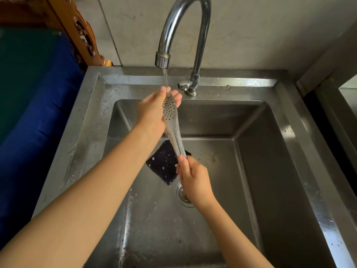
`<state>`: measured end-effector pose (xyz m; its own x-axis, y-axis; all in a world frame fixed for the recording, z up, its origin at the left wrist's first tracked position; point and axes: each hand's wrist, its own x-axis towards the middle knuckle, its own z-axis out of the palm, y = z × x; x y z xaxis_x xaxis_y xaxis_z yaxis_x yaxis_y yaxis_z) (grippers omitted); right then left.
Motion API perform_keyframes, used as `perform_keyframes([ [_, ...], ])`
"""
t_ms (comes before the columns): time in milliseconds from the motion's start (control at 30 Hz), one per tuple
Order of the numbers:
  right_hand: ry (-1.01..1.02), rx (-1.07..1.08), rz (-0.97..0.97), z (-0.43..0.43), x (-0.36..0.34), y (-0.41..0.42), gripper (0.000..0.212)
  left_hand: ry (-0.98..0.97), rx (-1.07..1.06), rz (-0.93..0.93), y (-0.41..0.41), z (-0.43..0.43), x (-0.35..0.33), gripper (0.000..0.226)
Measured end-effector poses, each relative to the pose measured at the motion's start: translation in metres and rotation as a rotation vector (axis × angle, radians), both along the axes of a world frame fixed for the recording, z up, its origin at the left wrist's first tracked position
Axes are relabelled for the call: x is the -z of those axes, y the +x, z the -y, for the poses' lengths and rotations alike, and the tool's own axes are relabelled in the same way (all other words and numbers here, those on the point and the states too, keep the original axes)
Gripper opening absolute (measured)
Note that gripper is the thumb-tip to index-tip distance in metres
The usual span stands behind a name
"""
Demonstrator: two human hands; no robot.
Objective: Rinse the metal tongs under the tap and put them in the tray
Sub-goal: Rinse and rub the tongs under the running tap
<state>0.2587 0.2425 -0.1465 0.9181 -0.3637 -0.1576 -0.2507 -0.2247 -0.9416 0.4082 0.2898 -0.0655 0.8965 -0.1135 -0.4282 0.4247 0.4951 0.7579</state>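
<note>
Half the job, at a guess, is under way: the metal tongs [172, 124] are in the stream from the tap [163, 59], so the rinse looks to be in progress, while the move to the tray is not yet done, and no tray shows anywhere in view. The tongs slant over the sink [286, 120], perforated head up under the thin thread of water, handle end down toward the person. The left hand [154, 111] cups the perforated head, fingers curled loosely round its far side, seemingly rubbing it under the flow. The right hand [193, 176] is closed tight on the handle end, pinching both arms together. Below them a dark cloth [164, 163] lies flat on the sink floor just beside the drain [183, 194], which the right hand partly covers
</note>
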Motion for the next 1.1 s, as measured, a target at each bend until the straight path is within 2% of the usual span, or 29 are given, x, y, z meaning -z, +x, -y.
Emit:
perform_keyframes([
  [67, 0.001, 0.025, 0.022, 0.000, -0.003, 0.004, 0.044, -0.028, 0.019, 0.032, -0.014, 0.005, 0.002, 0.016],
  [133, 0.031, 0.041, 0.005, 0.002, -0.003, 0.005, 0.048, 0.052, 0.075, 0.086, -0.027, 0.005, 0.011, 0.016],
  [200, 0.037, 0.015, -0.034, 0.005, -0.002, 0.004, 0.049, 0.255, 0.127, 0.139, -0.030, -0.001, 0.019, 0.017],
  [267, -0.062, -0.025, -0.039, 0.008, -0.004, 0.004, 0.046, 0.512, 0.168, 0.228, -0.023, -0.006, 0.021, 0.026],
  [367, -0.194, 0.018, 0.045, 0.013, -0.017, 0.020, 0.040, 0.676, 0.179, 0.376, -0.018, -0.007, 0.018, 0.040],
  [500, -0.082, 0.109, 0.166, 0.013, -0.049, 0.069, 0.031, 0.684, 0.089, 0.389, -0.021, 0.001, 0.011, 0.049],
  [600, -0.101, 0.120, 0.213, 0.013, -0.070, 0.109, 0.028, 0.640, 0.060, 0.341, -0.018, 0.003, 0.008, 0.051],
  [667, -0.104, 0.098, 0.201, 0.017, -0.081, 0.131, 0.032, 0.638, 0.052, 0.337, -0.015, 0.002, 0.007, 0.050],
  [767, -0.110, 0.053, 0.168, 0.019, -0.088, 0.150, 0.046, 0.755, 0.099, 0.404, -0.005, -0.004, 0.002, 0.052],
  [833, -0.123, 0.043, 0.146, 0.013, -0.086, 0.153, 0.046, 0.810, 0.113, 0.410, 0.010, -0.008, 0.000, 0.052],
  [933, -0.160, 0.052, 0.132, 0.005, -0.082, 0.154, 0.046, 0.759, 0.101, 0.338, 0.027, -0.009, -0.004, 0.044],
  [1100, -0.189, 0.050, 0.097, 0.014, -0.091, 0.169, 0.044, 0.664, 0.110, 0.299, 0.010, -0.005, 0.005, 0.046],
])
